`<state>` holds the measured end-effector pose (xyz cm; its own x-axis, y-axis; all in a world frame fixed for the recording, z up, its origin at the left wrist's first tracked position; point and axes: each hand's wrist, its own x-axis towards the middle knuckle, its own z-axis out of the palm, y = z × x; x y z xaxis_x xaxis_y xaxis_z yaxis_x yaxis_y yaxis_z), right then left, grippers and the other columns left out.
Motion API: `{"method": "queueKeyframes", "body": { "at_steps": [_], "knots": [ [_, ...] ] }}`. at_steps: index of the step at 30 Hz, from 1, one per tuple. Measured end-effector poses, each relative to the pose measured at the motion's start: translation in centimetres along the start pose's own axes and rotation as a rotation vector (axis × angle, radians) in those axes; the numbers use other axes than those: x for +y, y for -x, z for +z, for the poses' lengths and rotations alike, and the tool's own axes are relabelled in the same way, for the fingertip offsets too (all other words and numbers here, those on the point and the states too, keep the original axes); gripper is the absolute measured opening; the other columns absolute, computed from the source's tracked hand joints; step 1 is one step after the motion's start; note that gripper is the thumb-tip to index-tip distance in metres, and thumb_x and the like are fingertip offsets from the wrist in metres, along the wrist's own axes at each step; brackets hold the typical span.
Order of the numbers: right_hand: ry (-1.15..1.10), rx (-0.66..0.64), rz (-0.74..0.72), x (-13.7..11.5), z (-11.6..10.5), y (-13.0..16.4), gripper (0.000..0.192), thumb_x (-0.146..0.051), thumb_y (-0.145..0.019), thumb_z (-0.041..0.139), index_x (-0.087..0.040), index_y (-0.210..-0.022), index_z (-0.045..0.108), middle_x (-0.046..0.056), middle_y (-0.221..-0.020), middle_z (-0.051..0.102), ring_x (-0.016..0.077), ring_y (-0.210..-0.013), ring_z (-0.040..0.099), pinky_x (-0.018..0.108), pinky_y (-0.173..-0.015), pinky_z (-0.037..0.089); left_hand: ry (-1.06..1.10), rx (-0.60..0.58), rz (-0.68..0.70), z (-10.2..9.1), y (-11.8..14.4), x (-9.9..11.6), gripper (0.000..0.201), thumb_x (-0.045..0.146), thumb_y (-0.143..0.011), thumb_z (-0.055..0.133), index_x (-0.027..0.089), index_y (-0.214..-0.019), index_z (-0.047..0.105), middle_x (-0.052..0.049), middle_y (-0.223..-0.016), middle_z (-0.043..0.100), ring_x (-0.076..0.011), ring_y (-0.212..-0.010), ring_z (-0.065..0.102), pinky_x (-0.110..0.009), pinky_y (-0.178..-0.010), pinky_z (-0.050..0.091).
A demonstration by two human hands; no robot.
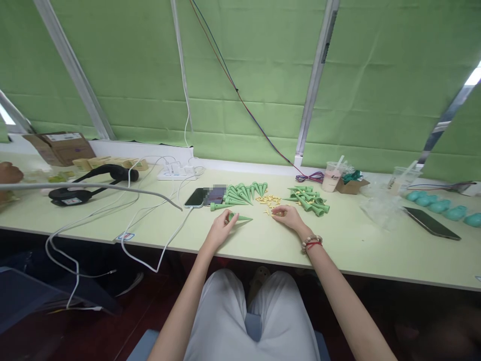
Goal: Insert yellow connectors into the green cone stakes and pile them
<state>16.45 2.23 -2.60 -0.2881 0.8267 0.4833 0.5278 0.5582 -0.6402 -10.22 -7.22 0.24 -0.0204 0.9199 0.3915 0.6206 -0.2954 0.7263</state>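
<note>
My left hand (222, 227) is closed around the wide end of a green plastic cone (242, 218), whose thin tip points right over the table. My right hand (287, 216) has its fingertips drawn together at the near edge of a scatter of small yellow plastic pieces (268, 199); whatever lies between those fingertips is too small to make out. Behind my left hand, several green cones (242, 192) lie side by side in a row. Beyond my right hand sits a looser heap of the same cones (308, 199).
Two phones, one a lit-edged phone (194, 197), lie left of the row. White cables (130, 235) run across the left side, near a black headset (90, 185) and a power strip (176, 173). Drink cups (331, 178), a plastic bag (381, 208) and a dark phone (432, 223) occupy the right.
</note>
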Motion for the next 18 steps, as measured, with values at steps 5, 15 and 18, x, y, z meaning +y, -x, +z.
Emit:
{"method": "queueKeyframes", "body": {
  "at_steps": [5,15,18],
  "knots": [
    [-0.1,-0.024,0.008,-0.4,0.2,0.0,0.014,-0.024,-0.067,0.066,-0.018,-0.079,0.071,0.007,-0.085,0.072,0.0179,-0.071,0.063,0.03,-0.065,0.049,-0.016,-0.01,-0.003,0.0,0.0,0.0,0.036,0.054,-0.081,0.041,0.02,-0.079,0.051,0.001,-0.069,0.051,-0.0122,-0.055,0.044,-0.026,-0.059,0.036],
    [-0.538,0.101,0.179,-1.5,-0.3,-0.3,0.043,-0.042,-0.061,0.073,-0.017,-0.094,0.064,0.009,-0.088,0.069,0.0214,-0.086,0.064,0.034,-0.071,0.053,-0.021,-0.017,0.007,0.0,0.0,0.1,0.037,0.054,-0.081,0.042,0.02,-0.087,0.054,0.0,-0.071,0.052,-0.0134,-0.059,0.049,-0.027,-0.061,0.039],
    [-0.563,0.175,0.217,-1.3,-0.4,-0.5,0.047,-0.047,-0.058,0.073,-0.018,-0.093,0.062,0.009,-0.089,0.067,0.0217,-0.09,0.063,0.034,-0.074,0.052,-0.011,-0.01,0.011,0.2,-0.1,-0.2,0.037,0.052,-0.081,0.044,0.019,-0.093,0.056,-0.001,-0.074,0.055,-0.014,-0.061,0.051,-0.027,-0.061,0.041]
  ]
}}
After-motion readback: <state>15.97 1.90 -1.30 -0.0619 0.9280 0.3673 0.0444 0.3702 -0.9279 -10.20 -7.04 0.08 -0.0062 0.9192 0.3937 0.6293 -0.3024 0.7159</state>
